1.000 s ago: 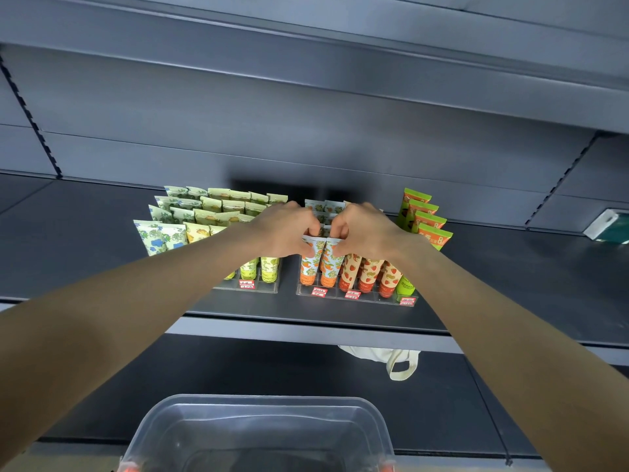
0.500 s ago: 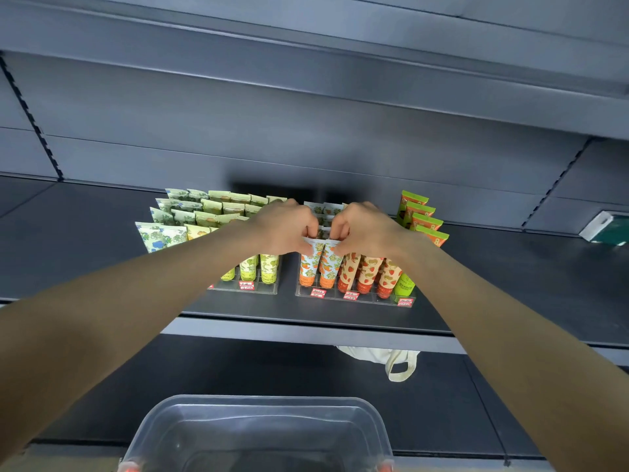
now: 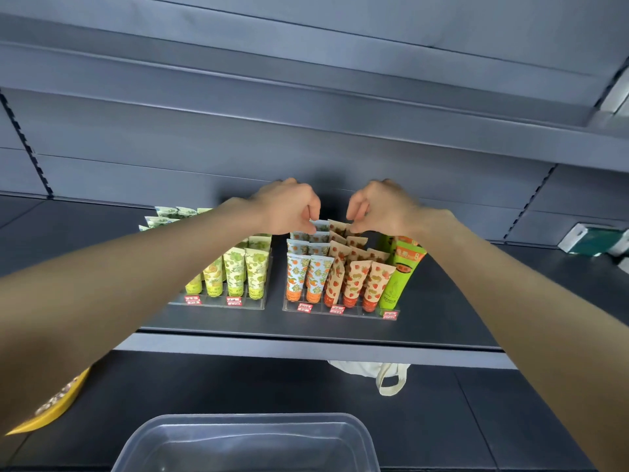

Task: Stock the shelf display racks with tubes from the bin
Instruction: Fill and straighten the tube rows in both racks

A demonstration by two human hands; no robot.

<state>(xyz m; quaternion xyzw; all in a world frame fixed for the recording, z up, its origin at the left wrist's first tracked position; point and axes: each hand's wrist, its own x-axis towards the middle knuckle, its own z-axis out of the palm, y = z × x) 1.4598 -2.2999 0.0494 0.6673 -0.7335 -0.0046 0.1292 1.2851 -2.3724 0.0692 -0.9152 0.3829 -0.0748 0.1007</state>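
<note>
Left hand [image 3: 289, 211]: thumb and forefinger pinched on the crimped top edge of the rear orange-print tube [image 3: 319, 225].
Right hand [image 3: 384, 206]: fingertips curled down, pinching the top edge of the rear strawberry tube [image 3: 354, 230] (contact partly hidden by the fingers).
Position of tubes: back row of the right rack [image 3: 340, 310], in neighbouring columns, just beside each other.
Long axis: near upright, cap down and crimp up, so each tube's body lies below its grip.
Nearer hand: each hand is over its own column, with no crossing.
Next move, judged: a push straight down along the axis to seat each tube.
Bin [image 3: 252, 444]: clear plastic, low in view, well apart from both hands.
Left rack [image 3: 221, 303]: green-print tubes, not touched.
</note>
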